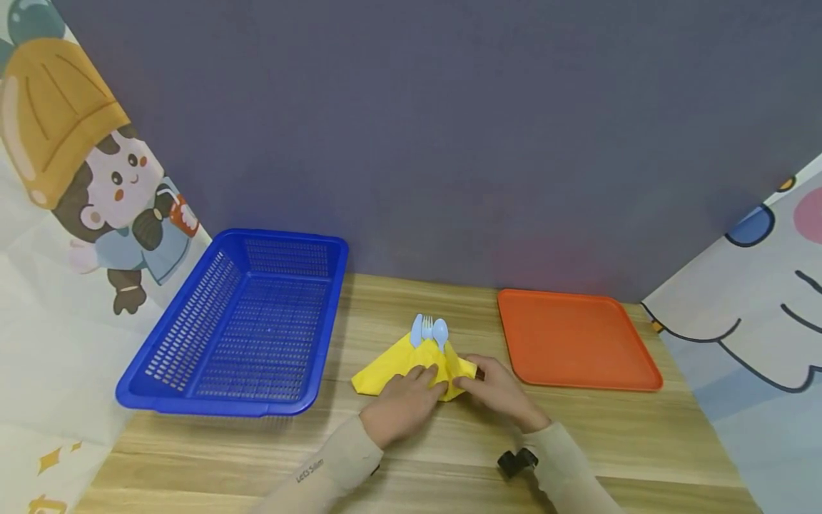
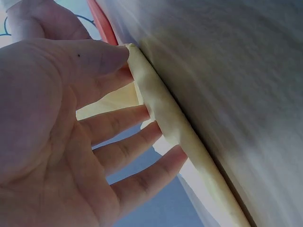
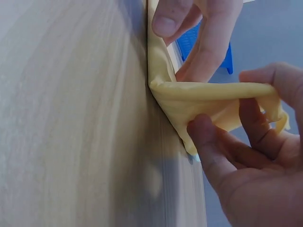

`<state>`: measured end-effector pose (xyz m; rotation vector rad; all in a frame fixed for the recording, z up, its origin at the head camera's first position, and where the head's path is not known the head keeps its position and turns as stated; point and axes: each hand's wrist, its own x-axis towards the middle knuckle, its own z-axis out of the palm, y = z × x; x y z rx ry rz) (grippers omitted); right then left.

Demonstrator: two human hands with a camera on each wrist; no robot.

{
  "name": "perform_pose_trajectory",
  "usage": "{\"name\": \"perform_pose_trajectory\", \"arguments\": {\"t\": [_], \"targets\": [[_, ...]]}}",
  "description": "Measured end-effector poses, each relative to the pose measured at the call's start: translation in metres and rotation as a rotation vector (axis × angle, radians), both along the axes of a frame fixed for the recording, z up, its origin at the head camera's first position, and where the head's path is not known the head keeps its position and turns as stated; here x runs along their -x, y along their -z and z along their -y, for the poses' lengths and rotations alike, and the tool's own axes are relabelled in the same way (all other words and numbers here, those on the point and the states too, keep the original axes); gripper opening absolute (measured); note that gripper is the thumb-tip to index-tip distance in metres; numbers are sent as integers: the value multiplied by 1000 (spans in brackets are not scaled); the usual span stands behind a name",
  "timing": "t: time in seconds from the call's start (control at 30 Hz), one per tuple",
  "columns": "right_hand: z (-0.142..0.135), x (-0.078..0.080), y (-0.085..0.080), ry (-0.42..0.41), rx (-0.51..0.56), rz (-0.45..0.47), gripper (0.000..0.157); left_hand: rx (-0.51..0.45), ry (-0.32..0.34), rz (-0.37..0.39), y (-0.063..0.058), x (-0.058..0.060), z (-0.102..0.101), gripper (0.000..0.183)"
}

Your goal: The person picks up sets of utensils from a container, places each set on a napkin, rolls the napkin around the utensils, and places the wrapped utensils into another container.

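Observation:
A yellow napkin [image 1: 384, 367] lies partly folded on the table, its right part wrapped over the handles of a light blue knife [image 1: 416, 331], a fork [image 1: 427, 329] and a spoon [image 1: 439, 332]. Only the upper ends of the cutlery show. My left hand [image 1: 401, 405] rests on the napkin with its fingers spread and fairly straight, the fingertips pressing near the fold. On the other side, my right hand [image 1: 499, 392] pinches the napkin's right flap; the right wrist view shows that flap [image 3: 208, 92] raised off the table between thumb and fingers.
To the left stands a blue perforated basket [image 1: 326, 321]. An orange tray [image 1: 578, 339] lies at the right. Behind the wooden table [image 1: 437, 475] rises a grey panel [image 1: 437, 143], with printed cartoon sheets [image 1: 38, 285] on both sides.

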<state>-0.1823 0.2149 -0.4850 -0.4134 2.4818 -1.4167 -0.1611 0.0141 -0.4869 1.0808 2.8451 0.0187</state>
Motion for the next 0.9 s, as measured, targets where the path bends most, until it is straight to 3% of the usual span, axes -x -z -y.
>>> {"name": "perform_pose_trajectory", "arguments": {"t": [0.17, 0.4, 0.73, 0.9], "targets": [[10, -4, -18, -35, 41, 18, 23, 2, -8, 46, -5, 0, 0, 36], [9, 10, 9, -37, 26, -20, 17, 11, -7, 64, -9, 1, 2, 36], [15, 13, 9, -40, 14, -24, 14, -72, -12, 96, -5, 4, 5, 33], [22, 11, 9, -9, -17, -50, 20, -88, 3, 24, -3, 3, 8, 27]]}}
